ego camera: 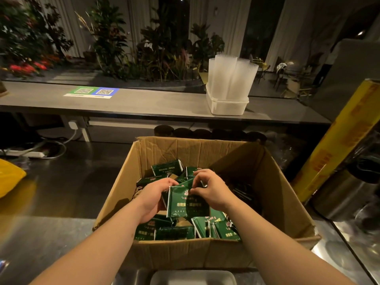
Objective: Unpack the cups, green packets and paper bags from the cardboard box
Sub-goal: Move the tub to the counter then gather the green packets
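An open cardboard box (273,194) stands on the steel counter in front of me, with several green packets (172,233) heaped inside. Both my hands reach into it. My left hand (153,199) grips a small stack of green packets (188,203) from the left side. My right hand (212,190) pinches the top edge of the same stack from the right. Some dark items lie at the box's right side, too dim to identify. No cups or paper bags are plainly visible inside the box.
A white tub with stacks of translucent cups (230,87) stands on the raised grey ledge behind the box. A yellow roll of wrap (337,140) leans at the right beside a steel pot (345,196). A yellow bag (10,177) lies far left. A white tray (193,277) sits below the box.
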Motion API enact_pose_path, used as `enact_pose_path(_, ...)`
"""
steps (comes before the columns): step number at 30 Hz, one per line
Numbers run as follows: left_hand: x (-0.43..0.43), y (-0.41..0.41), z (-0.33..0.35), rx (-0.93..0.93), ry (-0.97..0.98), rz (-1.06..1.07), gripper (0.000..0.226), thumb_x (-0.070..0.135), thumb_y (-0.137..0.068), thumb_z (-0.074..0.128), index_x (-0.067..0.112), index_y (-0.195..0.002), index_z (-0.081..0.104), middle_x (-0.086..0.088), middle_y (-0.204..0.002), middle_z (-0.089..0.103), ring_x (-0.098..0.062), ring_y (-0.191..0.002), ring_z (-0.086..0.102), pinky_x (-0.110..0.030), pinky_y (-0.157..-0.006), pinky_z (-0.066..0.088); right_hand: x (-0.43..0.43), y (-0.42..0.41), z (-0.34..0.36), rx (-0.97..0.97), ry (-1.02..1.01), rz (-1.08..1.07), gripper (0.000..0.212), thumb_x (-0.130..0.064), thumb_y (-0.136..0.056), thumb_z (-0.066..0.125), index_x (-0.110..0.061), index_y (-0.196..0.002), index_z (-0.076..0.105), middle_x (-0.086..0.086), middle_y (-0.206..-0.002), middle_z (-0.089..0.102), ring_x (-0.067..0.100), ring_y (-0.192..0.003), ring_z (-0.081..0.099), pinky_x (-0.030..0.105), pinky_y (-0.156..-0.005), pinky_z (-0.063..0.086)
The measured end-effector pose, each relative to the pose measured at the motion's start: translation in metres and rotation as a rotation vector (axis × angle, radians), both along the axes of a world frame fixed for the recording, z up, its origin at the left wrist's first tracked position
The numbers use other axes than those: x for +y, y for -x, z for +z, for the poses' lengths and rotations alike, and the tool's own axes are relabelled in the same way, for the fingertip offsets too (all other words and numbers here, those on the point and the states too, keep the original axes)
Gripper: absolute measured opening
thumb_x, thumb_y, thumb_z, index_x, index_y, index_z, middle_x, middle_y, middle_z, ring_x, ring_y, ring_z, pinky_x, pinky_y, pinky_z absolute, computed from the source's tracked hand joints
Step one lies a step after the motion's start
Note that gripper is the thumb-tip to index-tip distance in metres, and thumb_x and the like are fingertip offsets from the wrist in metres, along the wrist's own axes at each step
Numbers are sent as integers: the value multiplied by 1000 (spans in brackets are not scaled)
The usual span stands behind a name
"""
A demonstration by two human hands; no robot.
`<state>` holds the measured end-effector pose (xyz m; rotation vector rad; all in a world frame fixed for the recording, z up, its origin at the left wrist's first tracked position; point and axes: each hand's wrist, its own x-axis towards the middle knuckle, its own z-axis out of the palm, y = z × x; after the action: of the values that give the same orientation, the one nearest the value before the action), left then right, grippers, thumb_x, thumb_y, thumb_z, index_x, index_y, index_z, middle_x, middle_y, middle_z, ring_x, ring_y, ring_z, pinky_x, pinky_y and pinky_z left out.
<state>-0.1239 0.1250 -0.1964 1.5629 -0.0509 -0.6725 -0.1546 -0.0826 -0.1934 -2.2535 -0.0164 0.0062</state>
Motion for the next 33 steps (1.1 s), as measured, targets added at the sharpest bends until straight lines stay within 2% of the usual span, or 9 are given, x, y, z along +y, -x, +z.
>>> enact_pose_path(3, -1, 5, 5, -1, -23, -19, 37, 39, -107, 45, 11, -114, 67, -4, -118, 67, -23, -119, 57, -48, -107, 41, 3, -1, 6, -10, 98, 30, 15, -21, -88, 78, -25, -86, 63, -7, -109, 59, 13, -104, 54, 40, -100, 51)
enact_pose_path(6, 1, 5, 1, -137, -190, -117, 26, 30, -95, 69, 24, -120, 66, 0, -132, 63, -16, -132, 48, -49, -117, 32, 5, -3, 15, -22, 141, 59, 26, -24, -85, 81, -26, -101, 60, -7, -111, 58, 14, -102, 55, 34, -92, 53)
enact_pose_path(10, 2, 4, 0, -182, -294, -178, 35, 19, -87, 78, 31, -117, 65, 7, -119, 70, -6, -118, 60, -39, -110, 43, 10, -11, 24, -3, 66, 99, 48, -24, -82, 85, -31, -119, 55, -9, -114, 59, 13, -106, 59, 26, -87, 53)
enact_pose_path(16, 4, 6, 3, -170, -278, -225, 39, 25, -82, 82, 22, -118, 67, 0, -111, 74, -18, -113, 66, -39, -102, 48, 23, -24, 37, 30, 109, 229, 31, -25, -77, 88, -33, -91, 61, -10, -102, 61, 15, -101, 59, 27, -84, 53)
enact_pose_path(19, 12, 4, 3, 54, -92, -232, 66, 35, -69, 87, 19, -128, 62, -12, -123, 71, -31, -119, 64, -53, -114, 40, 29, -30, 49, 41, 71, 361, 32, -22, -73, 90, -27, -85, 61, -3, -97, 63, 18, -92, 58, 35, -81, 53)
enact_pose_path(23, 24, -2, 0, 201, 140, -274, 86, 18, -65, 92, 13, -142, 53, -29, -138, 59, -48, -128, 56, -67, -115, 34, 47, -36, 63, 0, 64, 456, 35, -18, -73, 90, -26, -90, 60, -9, -96, 60, 14, -93, 57, 31, -82, 48)
enact_pose_path(27, 24, -3, 3, 261, 226, -164, 72, 5, -75, 74, 5, -143, 49, -32, -138, 57, -51, -128, 55, -68, -113, 35, 53, -39, 64, -94, -68, 229, 48, -33, -81, 84, -25, -121, 58, -10, -113, 62, 9, -107, 59, 25, -88, 50)
enact_pose_path(30, 16, -3, 8, 293, 263, 26, 44, 3, -91, 51, 6, -135, 58, -25, -130, 66, -46, -122, 62, -60, -105, 46, 39, -40, 40, -173, -195, -188, 24, -38, -96, 68, -24, -112, 60, -9, -105, 63, 9, -97, 61, 33, -86, 56)
enact_pose_path(33, 16, -10, 8, 315, 230, 248, 37, 10, -95, 53, 4, -130, 64, -24, -125, 68, -39, -107, 68, -52, -89, 56, 21, -36, 8, 161, 9, -115, 7, -23, -99, 64, -19, -104, 63, -1, -101, 65, 16, -92, 65, 39, -88, 60)
